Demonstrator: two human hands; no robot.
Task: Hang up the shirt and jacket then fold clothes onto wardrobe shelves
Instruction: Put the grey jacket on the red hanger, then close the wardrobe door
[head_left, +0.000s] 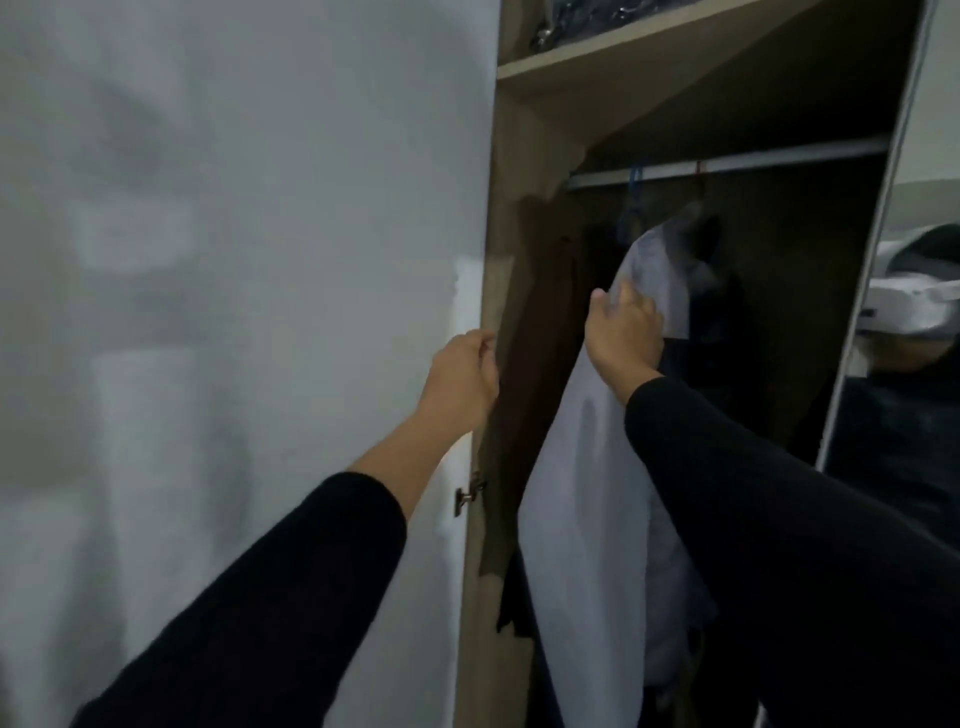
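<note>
The person's left hand (462, 376), in a black sleeve, is curled around the front edge of the glossy white wardrobe door (249, 312), fingers closed on it just above a small metal hinge (469, 493). The right hand (621, 332) reaches into the light wooden wardrobe and pinches the upper edge of the pale white shirt (587, 499), which hangs from the silver metal rail (727, 166) beneath the wooden shelf (623, 52). A blue hanger hook (635, 179) sits on the rail beside it, dark garments (550, 312) hang to the shirt's left, and a mirrored door (898, 415) stands at the right.
</note>
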